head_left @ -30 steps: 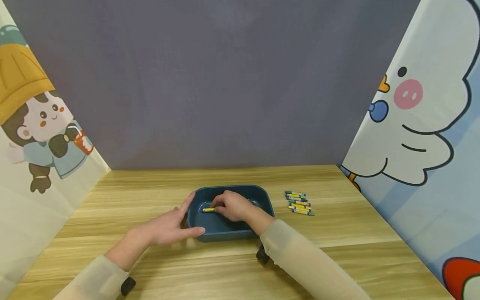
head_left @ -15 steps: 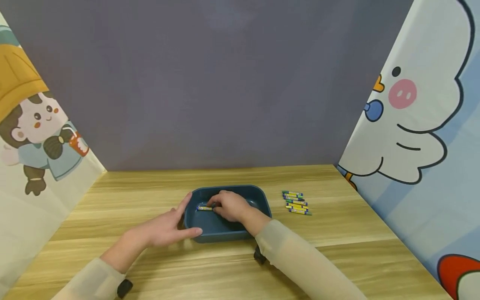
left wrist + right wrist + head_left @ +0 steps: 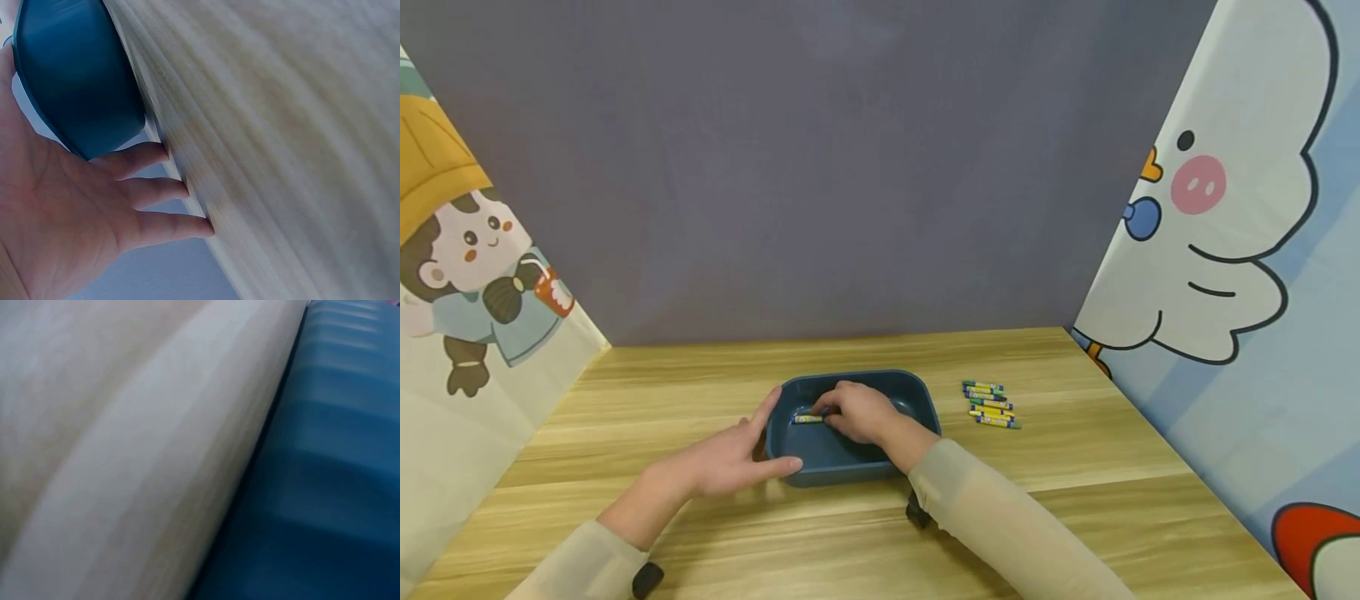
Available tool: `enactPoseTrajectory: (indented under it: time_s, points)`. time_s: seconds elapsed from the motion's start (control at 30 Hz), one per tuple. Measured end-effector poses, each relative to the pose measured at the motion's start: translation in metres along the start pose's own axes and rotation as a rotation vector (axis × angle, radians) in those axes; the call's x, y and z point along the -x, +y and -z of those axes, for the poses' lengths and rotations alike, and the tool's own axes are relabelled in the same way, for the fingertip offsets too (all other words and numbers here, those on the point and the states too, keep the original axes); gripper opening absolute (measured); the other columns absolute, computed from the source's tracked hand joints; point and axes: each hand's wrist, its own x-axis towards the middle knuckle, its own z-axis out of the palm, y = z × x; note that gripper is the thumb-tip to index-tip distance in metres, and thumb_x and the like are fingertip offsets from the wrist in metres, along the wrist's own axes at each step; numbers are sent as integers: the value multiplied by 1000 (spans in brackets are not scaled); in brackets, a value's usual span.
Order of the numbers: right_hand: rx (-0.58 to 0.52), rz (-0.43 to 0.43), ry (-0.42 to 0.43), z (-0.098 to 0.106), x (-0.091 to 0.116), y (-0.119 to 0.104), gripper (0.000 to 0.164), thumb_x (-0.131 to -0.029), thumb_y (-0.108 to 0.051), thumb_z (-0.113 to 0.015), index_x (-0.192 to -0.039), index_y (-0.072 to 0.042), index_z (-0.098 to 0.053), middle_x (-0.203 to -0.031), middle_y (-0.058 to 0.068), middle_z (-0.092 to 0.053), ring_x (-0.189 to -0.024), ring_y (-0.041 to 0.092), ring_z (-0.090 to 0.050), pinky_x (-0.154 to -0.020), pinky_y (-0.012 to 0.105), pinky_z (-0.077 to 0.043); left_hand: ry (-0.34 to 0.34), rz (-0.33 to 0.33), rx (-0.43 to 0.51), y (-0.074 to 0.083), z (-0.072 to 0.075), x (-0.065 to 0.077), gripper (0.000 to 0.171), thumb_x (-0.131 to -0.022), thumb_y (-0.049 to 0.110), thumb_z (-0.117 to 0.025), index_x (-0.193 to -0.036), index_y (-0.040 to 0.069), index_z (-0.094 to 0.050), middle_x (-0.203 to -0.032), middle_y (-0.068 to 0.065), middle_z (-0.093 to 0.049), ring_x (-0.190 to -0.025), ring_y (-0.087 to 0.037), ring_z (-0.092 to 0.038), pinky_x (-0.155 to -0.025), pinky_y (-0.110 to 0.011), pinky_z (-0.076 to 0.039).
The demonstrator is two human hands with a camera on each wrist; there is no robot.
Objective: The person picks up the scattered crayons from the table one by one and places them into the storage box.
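A dark blue rectangular tray (image 3: 850, 477) sits on the wooden table. My right hand (image 3: 863, 412) reaches into it and pinches one end of a yellow-wrapped crayon (image 3: 808, 419) low over the tray floor. At the tray's left end my left hand (image 3: 726, 460) is spread, index finger along the left side and thumb at the front rim. In the left wrist view the tray's outer wall (image 3: 81, 81) lies against that hand, whose straight lower fingers reach the tabletop. The right wrist view has only table and the tray's outer wall (image 3: 325, 487); the right hand is hidden there.
To the right of the tray several crayons (image 3: 991, 405) with yellow wrappers lie side by side in a loose column on the table (image 3: 1075, 467). A grey panel (image 3: 850, 167) rises at the back edge, with cartoon-printed panels on both sides.
The head view has shifted slightly, so the scene sits a little further left. Both hands keep nearly the same places at the tray, and the crayon remains in the right fingers.
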Motion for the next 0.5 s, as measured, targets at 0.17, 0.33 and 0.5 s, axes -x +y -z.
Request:
enactPoseTrajectory:
  time_s: [0.17, 0.33, 0.5]
  points:
    - [8, 6, 5, 0, 0, 0, 28, -110, -25, -70, -134, -35, -79, -125, -3, -71, -108, 15, -69, -98, 38, -59, 3, 2, -3, -1, 0, 0, 116, -104, 70, -62, -177, 21, 14, -170, -34, -40, -158, -67, -24, -121, -77, -35]
    - [-8, 11, 10, 0, -1, 0, 27, -110, -26, -70, -135, -34, -79, -127, -3, -71, -106, 14, -69, -96, 37, -59, -2, 3, 5, -1, 0, -1, 116, -104, 69, -62, -177, 21, 14, -171, -33, -39, -159, -67, -23, -121, -77, -35]
    - [-55, 23, 28, 0, -2, 3, 27, -109, -26, -71, -135, -32, -78, -126, -4, -70, -106, 13, -68, -94, 36, -59, 9, -5, -3, -2, -1, -2, 117, -103, 71, -62, -177, 21, 13, -172, -32, -39, -159, -67, -25, -121, -77, -36]
